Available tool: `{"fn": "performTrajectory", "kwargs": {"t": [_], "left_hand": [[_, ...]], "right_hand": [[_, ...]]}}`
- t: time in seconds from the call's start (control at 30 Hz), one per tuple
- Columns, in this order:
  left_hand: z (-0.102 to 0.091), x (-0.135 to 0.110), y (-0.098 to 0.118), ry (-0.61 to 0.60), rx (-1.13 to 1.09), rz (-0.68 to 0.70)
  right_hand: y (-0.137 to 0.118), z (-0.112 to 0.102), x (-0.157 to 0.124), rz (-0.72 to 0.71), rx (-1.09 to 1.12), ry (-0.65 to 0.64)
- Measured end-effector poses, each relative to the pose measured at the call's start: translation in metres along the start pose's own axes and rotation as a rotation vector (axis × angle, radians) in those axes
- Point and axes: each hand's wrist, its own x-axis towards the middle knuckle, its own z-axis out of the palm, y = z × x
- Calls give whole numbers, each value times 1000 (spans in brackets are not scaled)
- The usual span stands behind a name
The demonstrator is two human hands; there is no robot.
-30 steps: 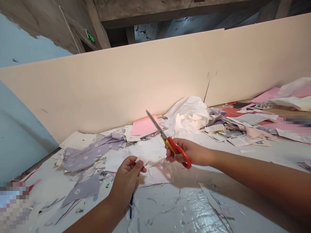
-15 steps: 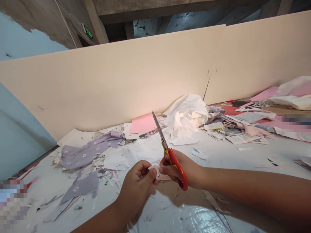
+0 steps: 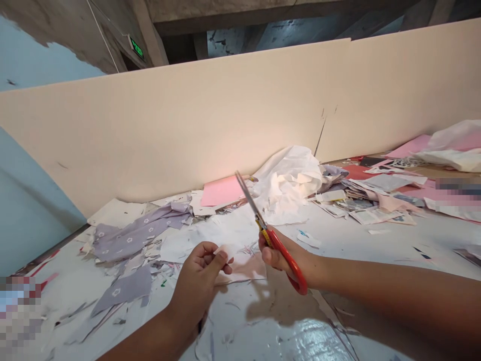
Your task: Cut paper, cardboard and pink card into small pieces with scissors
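Note:
Between thumb and fingers, my left hand [image 3: 206, 271] pinches a small pale piece [image 3: 224, 249], whose material, paper or cloth, I cannot make out. My right hand [image 3: 283, 258] is wrapped round the red handles of a pair of scissors [image 3: 251, 199]; the blades point up and to the left and look closed. A gap separates the two hands. Below them on the table lies a pale pink sheet [image 3: 250, 269] with thin trimmings on it.
Grey-purple flowered fabric [image 3: 139, 233] and scattered scraps cover the left side. Crumpled white cloth [image 3: 291, 183] and a pink sheet [image 3: 221, 191] lie by the cream partition [image 3: 195, 125]. Stacked cut pieces [image 3: 376, 193] are at right on the white table [image 3: 338, 240].
My hands have drawn apart: the right hand moved right with the scissors, and the left hand shifted slightly left and up with the small piece. The pale pink sheet beneath is more exposed.

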Motion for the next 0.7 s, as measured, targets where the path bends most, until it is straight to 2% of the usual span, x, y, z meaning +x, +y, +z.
{"fn": "performTrajectory", "kwargs": {"t": [0.13,0.3,0.37,0.5,0.63,0.7], "left_hand": [[-1,0,1,21,-24,12],[-3,0,7,147,3,97],[-7,2,7,122,27,120],[-16,8,5,59,21,141],[-19,9,6,62,4,159],[-18,8,8,66,12,174]], "right_hand": [[-7,-9,-5,-40,-168,-110],[-4,-12,-1,-21,-224,-31],[-4,-10,2,-4,-180,-14],[-4,-9,2,47,-90,-73],[-4,-14,-4,77,-152,-169],[-7,-15,-6,93,-221,-158]]}}
